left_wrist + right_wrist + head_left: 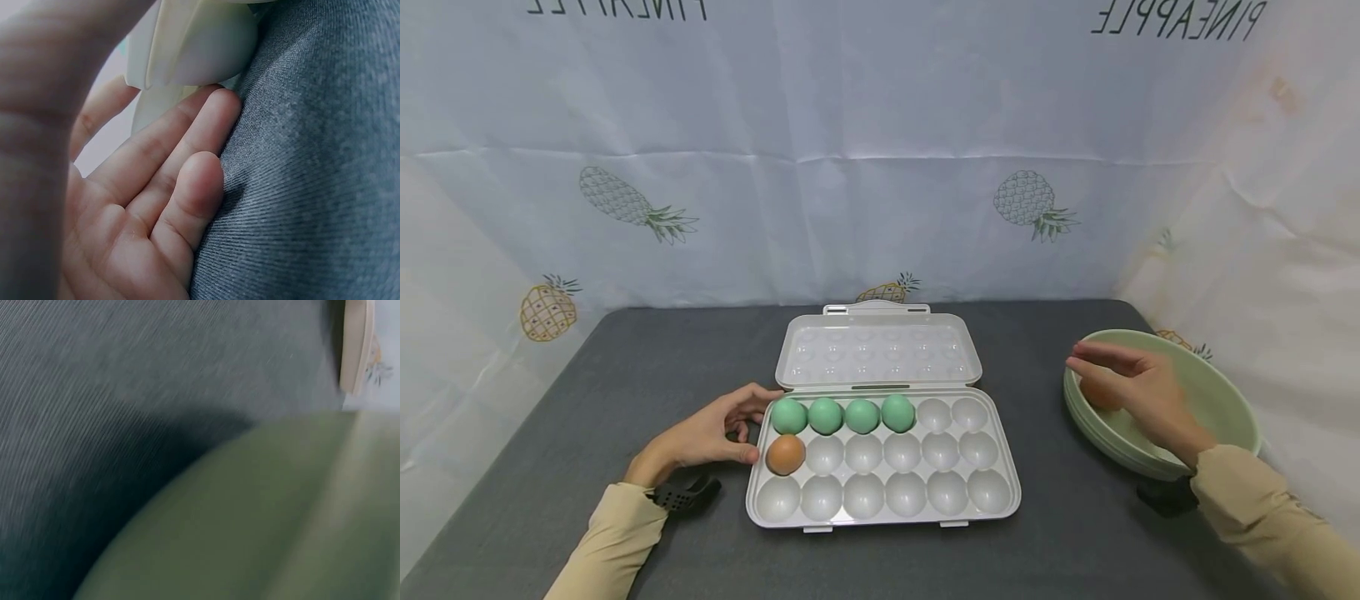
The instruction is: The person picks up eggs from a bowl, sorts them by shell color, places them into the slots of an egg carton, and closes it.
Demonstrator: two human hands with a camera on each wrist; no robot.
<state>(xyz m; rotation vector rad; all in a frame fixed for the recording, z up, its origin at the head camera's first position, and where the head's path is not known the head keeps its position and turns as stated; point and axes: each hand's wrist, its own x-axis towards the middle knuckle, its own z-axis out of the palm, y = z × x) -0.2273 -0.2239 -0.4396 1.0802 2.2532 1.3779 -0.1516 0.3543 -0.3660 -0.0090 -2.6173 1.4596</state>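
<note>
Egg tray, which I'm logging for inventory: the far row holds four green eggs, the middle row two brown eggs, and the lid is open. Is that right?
Not quite: the head view shows just one brown egg in the middle row, not two. The rest stands: four green eggs in the far row, and the lid open.

The left grip (711,429) touches the egg tray (865,451); the right (1153,404) hovers over a green bowl (1210,392).
</note>
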